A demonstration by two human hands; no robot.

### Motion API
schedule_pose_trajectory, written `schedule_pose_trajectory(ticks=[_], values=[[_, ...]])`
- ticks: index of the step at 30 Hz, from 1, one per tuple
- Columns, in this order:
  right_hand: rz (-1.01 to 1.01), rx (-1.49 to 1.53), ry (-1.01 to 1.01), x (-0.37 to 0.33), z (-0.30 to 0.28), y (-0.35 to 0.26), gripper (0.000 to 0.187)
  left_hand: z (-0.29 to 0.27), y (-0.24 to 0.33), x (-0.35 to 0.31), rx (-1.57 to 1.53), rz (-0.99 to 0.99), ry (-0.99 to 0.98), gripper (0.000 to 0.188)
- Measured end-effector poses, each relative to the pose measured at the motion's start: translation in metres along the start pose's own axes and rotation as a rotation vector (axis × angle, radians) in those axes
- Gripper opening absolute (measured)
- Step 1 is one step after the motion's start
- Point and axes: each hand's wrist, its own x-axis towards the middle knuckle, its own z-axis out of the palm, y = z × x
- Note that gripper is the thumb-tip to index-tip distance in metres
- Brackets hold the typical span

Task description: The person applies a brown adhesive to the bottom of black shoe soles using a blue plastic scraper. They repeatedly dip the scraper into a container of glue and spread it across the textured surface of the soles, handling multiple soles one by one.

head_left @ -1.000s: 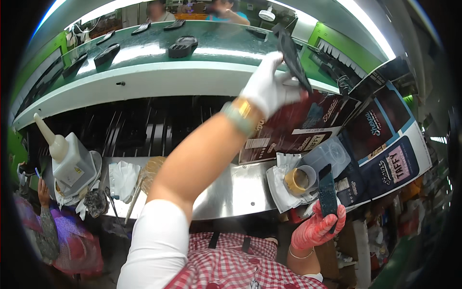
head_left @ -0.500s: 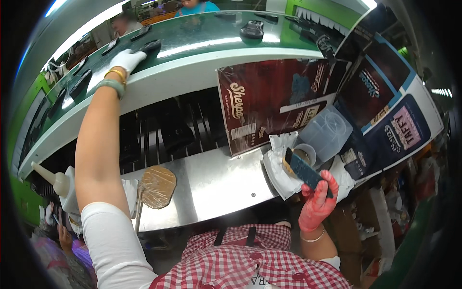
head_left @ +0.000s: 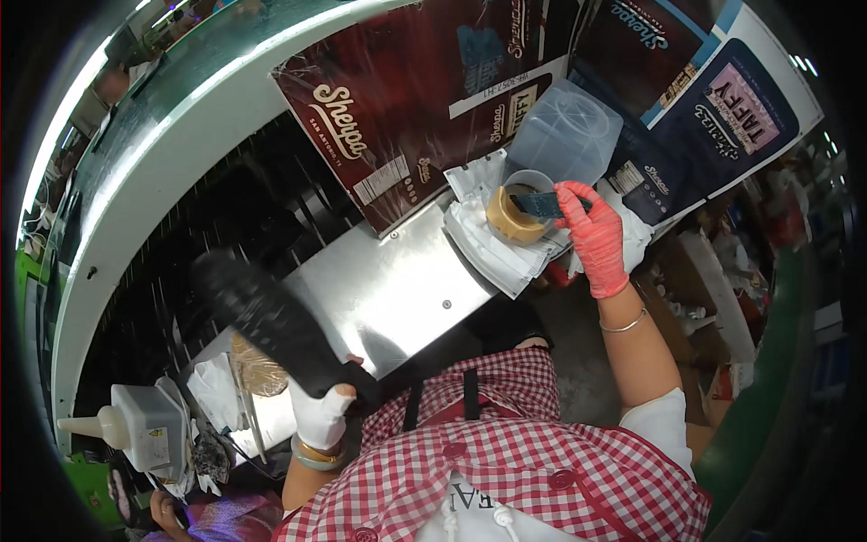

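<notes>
My left hand [head_left: 318, 414], in a white glove with bare fingertips, grips a black shoe sole [head_left: 271, 316] by its near end. The sole is blurred by motion and slants up to the left over the metal shelf. In a red glove, my right hand [head_left: 594, 237] is closed on the dark blue flat handle of a brush [head_left: 545, 205]. The handle's far end reaches into a clear plastic cup [head_left: 511, 224] that contains something tan; its tip is hidden there. White wrapping [head_left: 488, 248] lies under and around the cup.
A metal shelf [head_left: 379, 294] runs before me, with a green conveyor [head_left: 194, 54] beyond its white rim. Printed cardboard panels [head_left: 397, 99] stand behind the cup beside a clear tub [head_left: 564, 126]. A white squeeze bottle [head_left: 144, 434] and a plastic-wrapped brown disc [head_left: 257, 366] are at left.
My left hand has come back from the conveyor toward my body, now holding the sole. My right hand has moved up and forward, lowering the brush into the cup. The view has shifted.
</notes>
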Motion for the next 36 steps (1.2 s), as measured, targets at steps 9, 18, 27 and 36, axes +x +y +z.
schedule_pose_trajectory(ticks=[9, 18, 27, 36], values=[[0.024, 0.002, -0.03, 0.006, -0.004, 0.007, 0.023, 0.014, -0.038, 0.006, -0.155, -0.416, -0.095, 0.062], [0.079, 0.022, -0.055, 0.012, -0.012, 0.017, 0.026, 0.006, -0.054, 0.01, -0.579, -0.501, -0.152, 0.065], [0.207, 0.384, -0.207, -0.061, 0.032, -0.003, 0.026, 0.009, -0.074, 0.009, -0.776, -0.444, -0.053, 0.061], [0.241, 0.362, -0.323, -0.111, 0.099, -0.021, 0.026, 0.024, -0.064, 0.008, -0.726, -0.322, -0.112, 0.068]])
